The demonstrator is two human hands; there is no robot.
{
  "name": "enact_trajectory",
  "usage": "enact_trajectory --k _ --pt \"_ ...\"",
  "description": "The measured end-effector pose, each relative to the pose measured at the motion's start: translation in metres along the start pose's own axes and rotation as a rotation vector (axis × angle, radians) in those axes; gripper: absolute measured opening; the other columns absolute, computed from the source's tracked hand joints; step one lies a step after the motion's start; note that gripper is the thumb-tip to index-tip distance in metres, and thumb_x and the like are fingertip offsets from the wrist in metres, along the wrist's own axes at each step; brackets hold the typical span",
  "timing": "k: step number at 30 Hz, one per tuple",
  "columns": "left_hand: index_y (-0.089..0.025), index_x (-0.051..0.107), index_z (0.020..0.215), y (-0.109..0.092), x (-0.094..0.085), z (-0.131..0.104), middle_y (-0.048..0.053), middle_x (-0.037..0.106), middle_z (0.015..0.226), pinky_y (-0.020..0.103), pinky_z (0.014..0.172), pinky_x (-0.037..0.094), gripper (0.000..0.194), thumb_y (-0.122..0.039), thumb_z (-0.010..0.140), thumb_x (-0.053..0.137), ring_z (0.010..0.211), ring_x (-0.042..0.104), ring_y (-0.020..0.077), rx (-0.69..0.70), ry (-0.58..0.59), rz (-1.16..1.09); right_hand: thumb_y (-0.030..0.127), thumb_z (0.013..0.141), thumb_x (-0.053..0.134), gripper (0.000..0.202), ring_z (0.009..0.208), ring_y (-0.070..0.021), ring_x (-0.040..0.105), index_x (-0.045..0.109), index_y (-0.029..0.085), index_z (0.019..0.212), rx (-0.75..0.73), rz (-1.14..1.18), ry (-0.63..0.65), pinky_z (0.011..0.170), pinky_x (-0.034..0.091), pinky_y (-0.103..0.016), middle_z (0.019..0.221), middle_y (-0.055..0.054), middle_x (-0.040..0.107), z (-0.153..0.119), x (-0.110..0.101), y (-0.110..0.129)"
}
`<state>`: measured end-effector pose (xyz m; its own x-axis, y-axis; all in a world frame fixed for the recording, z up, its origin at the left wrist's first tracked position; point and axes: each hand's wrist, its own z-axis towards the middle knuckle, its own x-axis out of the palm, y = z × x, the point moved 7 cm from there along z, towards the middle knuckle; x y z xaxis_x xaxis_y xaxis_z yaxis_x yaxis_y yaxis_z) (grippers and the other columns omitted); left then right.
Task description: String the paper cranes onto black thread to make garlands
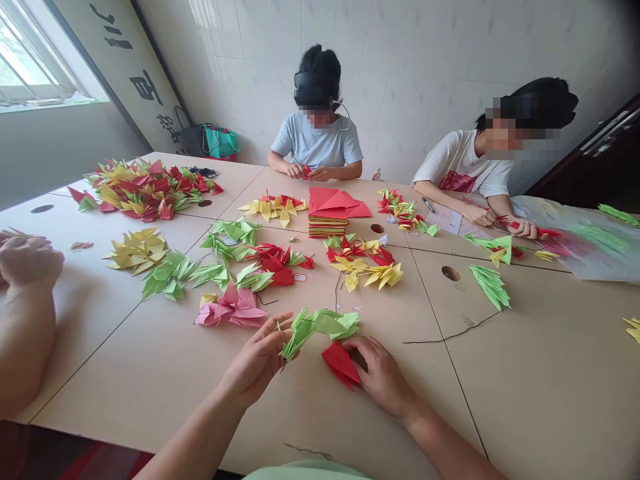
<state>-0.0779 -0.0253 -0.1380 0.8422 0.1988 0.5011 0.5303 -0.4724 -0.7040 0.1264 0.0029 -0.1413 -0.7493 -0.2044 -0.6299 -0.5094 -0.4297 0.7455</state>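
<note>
"While the left hand (263, 357) has its fingers clamped on one end of the green folded-paper strand (320, 323), what does the right hand (383, 377) do?"

"Its fingers lie against the red folded-paper piece (341, 363), just below the strand's far end; whether they grip it, I can't tell. Both papers are between the hands, at the near side of the desk (280, 413)."

"What could go wrong?"

"Too firm a press could crush the thin red points. If the left fingers slackened, the strand might droop and its leaves splay."

"Any writing?"

"Large dark characters run down the wall panel (125, 83); one looks like 百. The printed sheet (445, 219) beside the right-hand co-worker is too small to read. I make out no brand."
</note>
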Motion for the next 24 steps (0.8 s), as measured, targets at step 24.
enact_trajectory --k 24 --pt "-0.023 0.053 0.115 0.001 -0.033 0.000 0.006 0.060 0.113 0.031 0.081 0.045 0.038 -0.032 0.079 0.064 0.096 0.055 0.0196 0.234 -0.017 0.660 0.036 0.089 0.053 0.037 0.114 -0.0309 0.052 0.054 0.019 0.122 0.086 -0.205 -0.446 0.094 0.045 -0.053 0.120 -0.017 0.058 -0.007 -0.071 -0.029"
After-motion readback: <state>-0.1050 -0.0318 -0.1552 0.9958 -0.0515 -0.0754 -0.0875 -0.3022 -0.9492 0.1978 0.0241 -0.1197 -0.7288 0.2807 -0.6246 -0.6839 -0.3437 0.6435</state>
